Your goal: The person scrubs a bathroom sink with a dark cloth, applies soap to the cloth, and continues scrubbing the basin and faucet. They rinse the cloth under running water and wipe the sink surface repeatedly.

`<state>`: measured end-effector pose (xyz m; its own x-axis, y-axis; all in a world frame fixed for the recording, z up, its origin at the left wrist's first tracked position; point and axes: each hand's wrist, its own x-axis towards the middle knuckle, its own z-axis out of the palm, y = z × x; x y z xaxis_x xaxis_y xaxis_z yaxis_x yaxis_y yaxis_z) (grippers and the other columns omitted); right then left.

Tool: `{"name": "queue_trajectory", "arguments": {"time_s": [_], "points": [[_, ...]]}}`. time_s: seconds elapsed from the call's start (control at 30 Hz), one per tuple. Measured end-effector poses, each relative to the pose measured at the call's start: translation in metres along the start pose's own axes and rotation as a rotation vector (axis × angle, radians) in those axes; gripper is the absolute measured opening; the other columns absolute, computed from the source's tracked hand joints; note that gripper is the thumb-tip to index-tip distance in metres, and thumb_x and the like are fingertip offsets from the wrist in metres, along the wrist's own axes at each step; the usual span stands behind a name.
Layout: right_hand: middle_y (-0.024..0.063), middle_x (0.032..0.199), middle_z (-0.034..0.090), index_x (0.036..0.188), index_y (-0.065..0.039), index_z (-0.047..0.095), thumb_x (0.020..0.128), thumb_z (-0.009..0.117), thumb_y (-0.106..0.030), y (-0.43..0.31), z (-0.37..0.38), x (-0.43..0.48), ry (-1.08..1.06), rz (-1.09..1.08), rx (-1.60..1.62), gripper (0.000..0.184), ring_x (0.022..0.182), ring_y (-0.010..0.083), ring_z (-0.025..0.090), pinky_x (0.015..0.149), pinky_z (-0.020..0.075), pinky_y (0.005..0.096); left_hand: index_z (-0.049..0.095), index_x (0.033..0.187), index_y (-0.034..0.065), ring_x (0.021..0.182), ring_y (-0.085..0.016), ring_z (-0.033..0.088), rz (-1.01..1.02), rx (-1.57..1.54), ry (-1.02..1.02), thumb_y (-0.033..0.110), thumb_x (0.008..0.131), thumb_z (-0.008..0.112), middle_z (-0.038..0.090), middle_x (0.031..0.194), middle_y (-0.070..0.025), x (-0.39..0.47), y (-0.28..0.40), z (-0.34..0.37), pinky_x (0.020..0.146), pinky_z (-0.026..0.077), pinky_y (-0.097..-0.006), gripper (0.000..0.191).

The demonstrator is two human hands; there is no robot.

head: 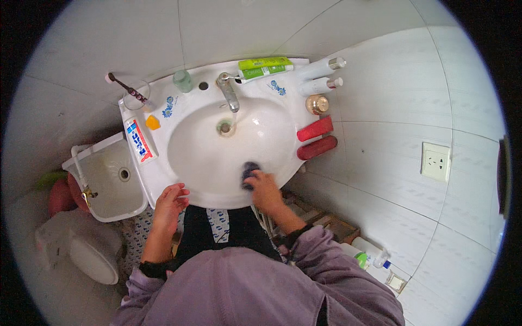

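Observation:
A dark, blurred object [249,175] is in my right hand [265,191], against the near right part of the white washbasin [195,159]; its kind cannot be told. My left hand [170,199] is held at the basin's near left edge, fingers apart and with nothing in it. At the back of the basin stands a metal faucet [228,93], a thin stream of water seeming to run from its spout towards the drain [225,128].
Toothpaste [140,140], a toothbrush [130,89] in a glass, a green jar [182,81] and a yellow item [153,122] stand on the left rim. Green tubes [265,67], white bottles [322,69], a gold jar [317,104] and red containers [317,148] line the back and right. A lower sink [110,163] is at left.

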<state>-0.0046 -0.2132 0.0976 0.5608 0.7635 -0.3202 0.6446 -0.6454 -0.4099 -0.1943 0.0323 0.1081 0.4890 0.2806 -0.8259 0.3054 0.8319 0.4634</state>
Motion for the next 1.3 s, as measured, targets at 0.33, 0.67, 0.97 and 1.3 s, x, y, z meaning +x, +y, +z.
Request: {"name": "queue_trajectory", "arguments": {"time_s": [0.33,0.67,0.97,1.3], "points": [[0.0139,0.128,0.048,0.111,-0.011,0.06,0.073,0.057,0.004,0.024,-0.015,-0.04,0.099,0.198,-0.1,0.041,0.113,0.0382,0.045,0.097,0.0399,0.0458,0.058,0.111,0.0041,0.076,-0.013,0.057,-0.037,-0.005,-0.04,0.023,0.095,0.054,0.062,0.093,-0.0063,0.004,-0.002,-0.009,0.071,0.049,-0.0275,0.025],[0.0228,0.126,0.045,0.116,-0.009,0.056,0.072,0.06,0.001,0.024,0.012,-0.061,0.295,0.35,0.106,0.045,0.113,0.0426,0.044,0.096,0.038,0.0492,0.059,0.11,0.0042,0.076,-0.013,0.057,-0.057,0.033,-0.085,0.022,0.094,0.056,0.063,0.093,-0.0066,0.01,0.008,-0.006,0.071,0.049,-0.0275,0.025],[0.0232,0.124,0.048,0.121,-0.009,0.055,0.076,0.061,-0.001,-0.1,0.048,0.002,-0.026,-0.026,0.444,0.046,0.11,0.0426,0.048,0.094,0.043,0.0476,0.059,0.109,0.005,0.076,-0.014,0.057,-0.064,0.065,-0.03,0.023,0.095,0.055,0.063,0.093,-0.0063,0.015,0.016,-0.011,0.071,0.049,-0.0282,0.023],[0.0172,0.101,0.054,0.091,-0.007,0.065,0.073,0.061,-0.008,0.028,0.005,0.047,-0.121,0.368,-0.272,0.019,0.096,0.0364,0.053,0.083,0.0464,0.0474,0.059,0.109,0.0052,0.076,-0.015,0.057,-0.038,0.02,-0.035,0.025,0.095,0.055,0.063,0.092,-0.0062,0.016,0.009,-0.011,0.071,0.049,-0.0293,0.025]]}}
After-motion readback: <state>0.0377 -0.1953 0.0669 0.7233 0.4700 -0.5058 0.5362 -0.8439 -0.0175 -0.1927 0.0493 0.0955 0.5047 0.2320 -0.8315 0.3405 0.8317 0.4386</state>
